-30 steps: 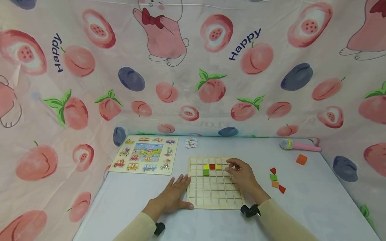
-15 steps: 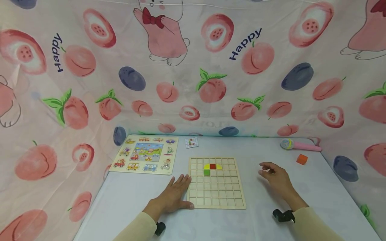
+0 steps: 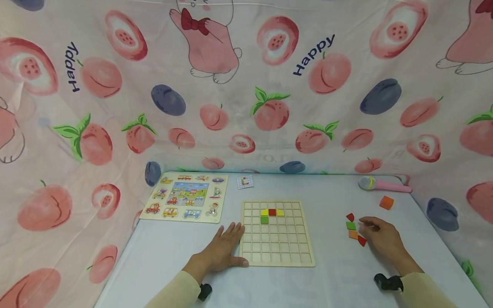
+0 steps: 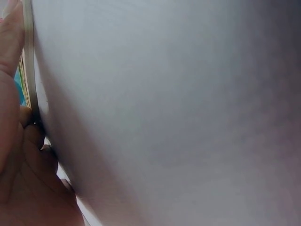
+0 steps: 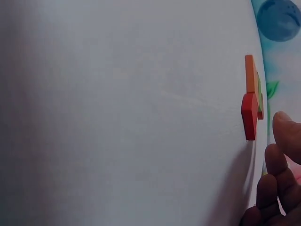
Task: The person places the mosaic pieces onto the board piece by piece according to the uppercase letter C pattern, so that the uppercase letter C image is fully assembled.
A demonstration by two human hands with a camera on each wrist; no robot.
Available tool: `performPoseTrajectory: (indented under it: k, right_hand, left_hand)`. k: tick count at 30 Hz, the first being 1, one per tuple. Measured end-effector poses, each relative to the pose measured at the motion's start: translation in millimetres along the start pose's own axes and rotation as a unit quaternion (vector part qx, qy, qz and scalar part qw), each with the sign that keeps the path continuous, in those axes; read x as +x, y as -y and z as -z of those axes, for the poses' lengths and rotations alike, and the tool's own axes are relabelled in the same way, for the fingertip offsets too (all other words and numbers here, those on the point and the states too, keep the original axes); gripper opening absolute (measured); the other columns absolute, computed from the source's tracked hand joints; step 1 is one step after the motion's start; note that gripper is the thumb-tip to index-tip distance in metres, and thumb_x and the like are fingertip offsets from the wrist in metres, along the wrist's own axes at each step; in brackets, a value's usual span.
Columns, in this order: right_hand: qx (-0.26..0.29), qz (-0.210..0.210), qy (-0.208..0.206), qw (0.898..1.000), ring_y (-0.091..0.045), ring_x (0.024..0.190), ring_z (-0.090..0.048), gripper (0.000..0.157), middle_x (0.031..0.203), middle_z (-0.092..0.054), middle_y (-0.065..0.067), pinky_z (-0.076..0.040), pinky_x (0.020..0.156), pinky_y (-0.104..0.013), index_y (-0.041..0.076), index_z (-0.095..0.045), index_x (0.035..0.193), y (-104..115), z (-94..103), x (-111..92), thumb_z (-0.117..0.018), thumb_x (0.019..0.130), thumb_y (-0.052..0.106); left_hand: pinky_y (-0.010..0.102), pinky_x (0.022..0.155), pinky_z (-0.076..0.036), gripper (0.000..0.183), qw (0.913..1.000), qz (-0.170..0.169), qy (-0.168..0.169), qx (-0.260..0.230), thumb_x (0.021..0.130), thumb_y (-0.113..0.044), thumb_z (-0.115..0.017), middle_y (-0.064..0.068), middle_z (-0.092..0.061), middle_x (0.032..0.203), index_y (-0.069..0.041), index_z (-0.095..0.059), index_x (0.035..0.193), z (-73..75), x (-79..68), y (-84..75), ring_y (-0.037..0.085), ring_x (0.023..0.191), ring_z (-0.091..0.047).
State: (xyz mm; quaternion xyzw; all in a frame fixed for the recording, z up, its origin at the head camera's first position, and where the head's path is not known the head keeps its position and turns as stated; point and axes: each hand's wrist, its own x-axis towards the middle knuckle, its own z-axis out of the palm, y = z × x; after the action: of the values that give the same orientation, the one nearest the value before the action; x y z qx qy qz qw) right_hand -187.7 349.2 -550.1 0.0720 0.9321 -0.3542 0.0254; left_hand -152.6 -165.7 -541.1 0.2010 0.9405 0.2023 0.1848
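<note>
A wooden grid board (image 3: pixel 285 246) lies mid-table. In its upper rows sit two yellow pieces (image 3: pixel 264 212), a red square (image 3: pixel 272 212) and a green square (image 3: pixel 264 220). My left hand (image 3: pixel 221 250) rests with fingers spread, fingertips and thumb at the board's left edge; the left wrist view catches that edge (image 4: pixel 29 66). Right of the board, a red corner-shaped piece (image 3: pixel 350 217), a green square (image 3: pixel 351 225), an orange square (image 3: pixel 353 234) and another red piece (image 3: pixel 362 241) form a line. My right hand (image 3: pixel 383 239) hovers just right of them, thumb and fingers apart, holding nothing.
A vehicle picture puzzle (image 3: pixel 185 216) lies at the back left, beside a small pattern card (image 3: pixel 245 182). At the back right are a pink toy microphone (image 3: pixel 389 186) and an orange block (image 3: pixel 386 202). A fruit-print cloth (image 3: pixel 239 115) hangs behind the table.
My right hand has moved from the board's upper right across to the right side of the loose pieces, which it hid half a second ago. The left hand stays put.
</note>
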Motion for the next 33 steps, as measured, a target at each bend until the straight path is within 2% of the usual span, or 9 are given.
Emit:
performPoseTrajectory:
  k: [4, 7, 10, 16, 22, 25, 29, 33]
  right_hand:
    - [-0.013, 0.002, 0.003, 1.0, -0.036, 0.107, -0.059, 0.039, 0.127, -0.065, -0.025, -0.053, 0.079, -0.034, 0.0, -0.063, 0.137, -4.8, -2.3, 5.2, -0.063, 0.105, 0.024]
    - [-0.02, 0.006, 0.0, 1.0, -0.039, 0.107, -0.061, 0.038, 0.124, -0.066, -0.027, -0.058, 0.082, -0.044, -0.002, -0.066, 0.132, -2.9, -4.5, 7.3, -0.066, 0.104, 0.022]
    - [-0.029, 0.017, -0.004, 0.999, -0.042, 0.107, -0.062, 0.036, 0.121, -0.068, -0.028, -0.057, 0.084, -0.051, -0.004, -0.068, 0.128, 0.5, -6.0, 9.9, -0.067, 0.102, 0.021]
    - [-0.036, 0.02, -0.001, 0.999, -0.041, 0.106, -0.062, 0.036, 0.117, -0.07, -0.027, -0.054, 0.086, -0.053, -0.003, -0.069, 0.123, 9.9, -11.0, 15.7, -0.07, 0.101, 0.025]
    - [-0.026, 0.032, 0.014, 0.999, -0.039, 0.107, -0.061, 0.037, 0.122, -0.067, -0.027, -0.052, 0.089, -0.053, -0.001, -0.069, 0.126, 22.5, -17.6, 16.8, -0.072, 0.099, 0.025]
    - [-0.017, 0.039, 0.035, 0.998, -0.046, 0.119, -0.058, 0.042, 0.133, -0.063, -0.03, -0.05, 0.097, -0.06, 0.001, -0.067, 0.134, 22.9, -19.1, 16.1, -0.071, 0.1, 0.024]
    - [-0.015, 0.05, 0.055, 0.997, -0.055, 0.134, -0.047, 0.047, 0.144, -0.056, -0.034, -0.041, 0.107, -0.073, 0.002, -0.066, 0.139, 21.0, -19.9, 16.4, -0.073, 0.099, 0.024]
    - [-0.02, 0.057, 0.051, 0.997, -0.054, 0.131, -0.049, 0.043, 0.14, -0.057, -0.034, -0.042, 0.106, -0.072, 0.003, -0.07, 0.135, 21.1, -21.1, 17.0, -0.076, 0.097, 0.022]
  left_hand:
    - [0.052, 0.136, -0.002, 0.113, 1.0, 0.001, 0.001, -0.001, 0.085, -0.067, -0.074, 0.003, -0.015, 0.178, -0.014, -0.022, 0.17, 0.1, -0.1, -0.5, 0.024, 0.166, -0.008]
    - [0.052, 0.136, -0.002, 0.113, 1.0, 0.002, 0.003, -0.004, 0.085, -0.066, -0.075, 0.003, -0.015, 0.178, -0.013, -0.021, 0.17, -0.5, -0.1, -0.3, 0.024, 0.166, -0.007]
    - [0.052, 0.136, -0.001, 0.113, 1.0, 0.002, 0.003, -0.007, 0.085, -0.066, -0.075, 0.002, -0.014, 0.178, -0.013, -0.021, 0.17, -0.8, 0.1, 0.0, 0.024, 0.166, -0.007]
    - [0.052, 0.136, -0.001, 0.113, 1.0, 0.004, 0.002, -0.006, 0.084, -0.067, -0.075, 0.001, -0.014, 0.178, -0.015, -0.021, 0.17, -0.7, 0.2, 0.7, 0.024, 0.166, -0.007]
    - [0.051, 0.136, -0.001, 0.113, 1.0, 0.005, 0.003, -0.008, 0.084, -0.066, -0.075, 0.001, -0.014, 0.178, -0.015, -0.021, 0.17, -0.6, 0.3, -0.2, 0.023, 0.166, -0.007]
    - [0.052, 0.136, -0.001, 0.113, 0.9999, 0.005, 0.005, -0.008, 0.084, -0.067, -0.075, 0.001, -0.014, 0.178, -0.015, -0.021, 0.17, -1.3, 0.6, -0.5, 0.023, 0.166, -0.007]
    - [0.052, 0.136, -0.001, 0.113, 0.9999, 0.005, 0.006, -0.007, 0.085, -0.066, -0.075, 0.002, -0.015, 0.178, -0.015, -0.022, 0.17, 0.3, 0.1, -1.6, 0.024, 0.166, -0.007]
    - [0.052, 0.136, -0.002, 0.113, 1.0, 0.006, 0.006, -0.005, 0.085, -0.066, -0.076, 0.002, -0.015, 0.178, -0.014, -0.022, 0.17, 2.0, -0.2, -2.6, 0.024, 0.166, -0.008]
